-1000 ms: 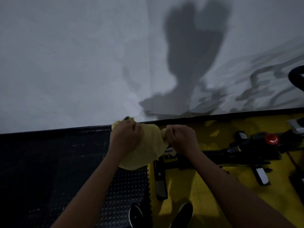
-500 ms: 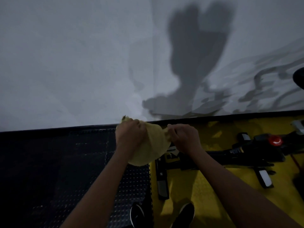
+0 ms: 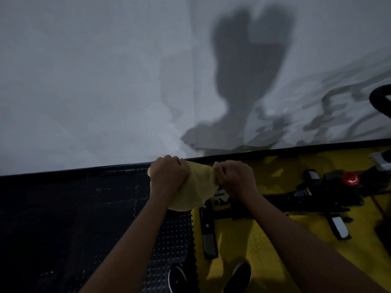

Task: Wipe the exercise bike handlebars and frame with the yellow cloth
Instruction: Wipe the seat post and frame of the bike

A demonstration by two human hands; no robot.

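The yellow cloth (image 3: 195, 187) hangs between both hands in front of me, above the floor. My left hand (image 3: 169, 176) grips its left edge in a fist. My right hand (image 3: 234, 179) pinches its right edge with curled fingers. The black exercise bike frame (image 3: 306, 197) lies low to the right, with a red knob (image 3: 350, 179) on top. Part of a black handlebar (image 3: 380, 100) curves in at the right edge. Neither hand touches the bike.
A grey wall (image 3: 105, 81) fills the upper view, carrying my shadow. The floor is black studded matting (image 3: 95, 218) on the left and yellow matting (image 3: 264, 250) under the bike. The bike's black stabiliser bar (image 3: 208, 235) lies near my two shoes (image 3: 239, 278).
Both hands with the cloth have drifted slightly right and drawn closer together, bunching the cloth; the view has shifted a little.
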